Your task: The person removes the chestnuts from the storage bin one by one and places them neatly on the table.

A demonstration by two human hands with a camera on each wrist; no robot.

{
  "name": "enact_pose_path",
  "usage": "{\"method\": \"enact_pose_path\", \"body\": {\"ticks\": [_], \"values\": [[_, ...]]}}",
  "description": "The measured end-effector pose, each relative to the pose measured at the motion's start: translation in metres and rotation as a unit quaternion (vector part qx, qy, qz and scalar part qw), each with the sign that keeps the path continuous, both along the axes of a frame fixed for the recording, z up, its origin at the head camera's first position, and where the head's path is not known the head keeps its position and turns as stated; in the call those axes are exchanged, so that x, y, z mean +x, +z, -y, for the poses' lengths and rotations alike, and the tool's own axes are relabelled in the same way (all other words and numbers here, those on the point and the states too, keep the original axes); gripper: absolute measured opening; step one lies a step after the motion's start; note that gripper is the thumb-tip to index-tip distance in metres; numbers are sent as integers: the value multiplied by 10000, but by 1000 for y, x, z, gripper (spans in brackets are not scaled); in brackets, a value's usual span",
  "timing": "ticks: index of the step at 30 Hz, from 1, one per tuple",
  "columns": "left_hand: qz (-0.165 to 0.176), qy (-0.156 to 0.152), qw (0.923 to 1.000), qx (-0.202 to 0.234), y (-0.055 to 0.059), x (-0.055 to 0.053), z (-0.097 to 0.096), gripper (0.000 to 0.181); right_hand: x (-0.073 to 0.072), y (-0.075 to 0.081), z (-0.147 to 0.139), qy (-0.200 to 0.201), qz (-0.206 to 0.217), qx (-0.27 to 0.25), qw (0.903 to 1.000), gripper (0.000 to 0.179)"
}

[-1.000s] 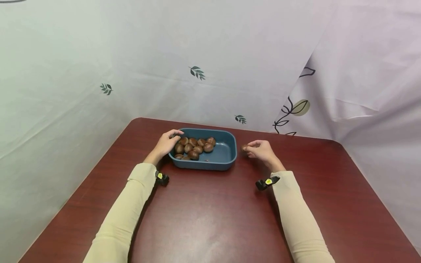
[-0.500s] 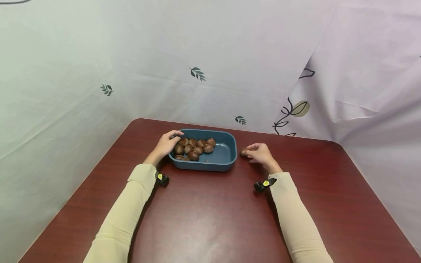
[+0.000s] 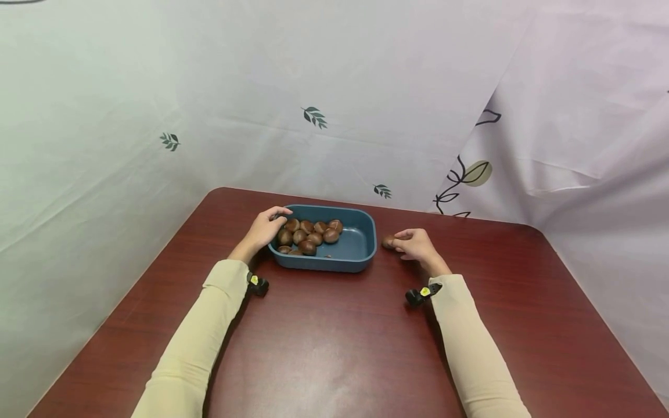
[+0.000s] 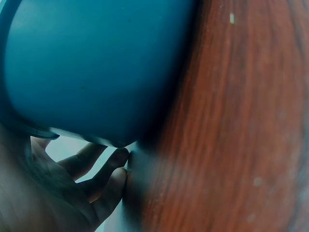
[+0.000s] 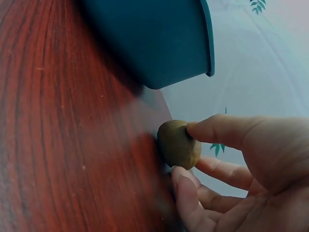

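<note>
Toward the far side of the table, a blue rectangular container (image 3: pixel 353 265) holds several glossy brown chestnuts (image 3: pixel 307 247), gathered in its left and middle part. My left hand (image 3: pixel 263 227) grips the container's left end, thumb over the rim. In the left wrist view its fingers (image 4: pixel 113 186) lie against the outer wall. To the right of the container, my right hand (image 3: pixel 417 245) pinches a single chestnut (image 5: pixel 176 145) between thumb and fingertips. This chestnut is right by the table surface; whether it touches the wood is hard to tell.
The dark red wooden table (image 3: pixel 324 342) has rounded far corners. White cloth (image 3: pixel 340 157) with leaf prints hangs behind it and at both sides. A tiny brown crumb (image 3: pixel 328 256) lies inside the container.
Over the last second my right hand has come down slightly with the chestnut toward the table, then stayed almost still. My left hand and the container have not moved.
</note>
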State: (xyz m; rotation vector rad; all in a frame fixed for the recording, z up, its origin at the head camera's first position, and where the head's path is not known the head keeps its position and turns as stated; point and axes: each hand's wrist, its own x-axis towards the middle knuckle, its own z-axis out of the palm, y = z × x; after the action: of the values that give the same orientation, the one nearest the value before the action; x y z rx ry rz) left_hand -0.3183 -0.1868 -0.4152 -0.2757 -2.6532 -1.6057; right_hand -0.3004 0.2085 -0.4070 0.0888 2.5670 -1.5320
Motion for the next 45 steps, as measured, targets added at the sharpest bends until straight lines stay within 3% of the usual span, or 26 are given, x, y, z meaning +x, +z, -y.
{"method": "enact_pose_path", "body": {"ticks": [5, 14, 21, 24, 31, 39, 45], "values": [[10, -47, 10000, -10, 1, 0, 0, 32, 3, 5, -2, -28, -49, 208, 9998, 41], [2, -54, 10000, -53, 3, -1, -1, 33, 10, 35, 13, 3, -451, 246, 9987, 40], [38, -66, 10000, -7, 3, -2, 1, 33, 23, 62, 46, 482, -795, 238, 9954, 40], [51, -78, 10000, 10, 3, -3, 1, 32, 27, 67, 60, 691, -1004, 302, 9921, 35], [59, -35, 10000, -14, 4, -2, 0, 33, 26, 56, 91, 1301, -1206, 291, 9837, 30], [5, -35, 10000, -33, 4, -3, -2, 32, 23, 40, 119, 1667, -870, 146, 9821, 33], [31, 5, 10000, -37, 2, -1, 0, 32, 22, 31, 137, 1914, -597, 401, 9789, 34]]}}
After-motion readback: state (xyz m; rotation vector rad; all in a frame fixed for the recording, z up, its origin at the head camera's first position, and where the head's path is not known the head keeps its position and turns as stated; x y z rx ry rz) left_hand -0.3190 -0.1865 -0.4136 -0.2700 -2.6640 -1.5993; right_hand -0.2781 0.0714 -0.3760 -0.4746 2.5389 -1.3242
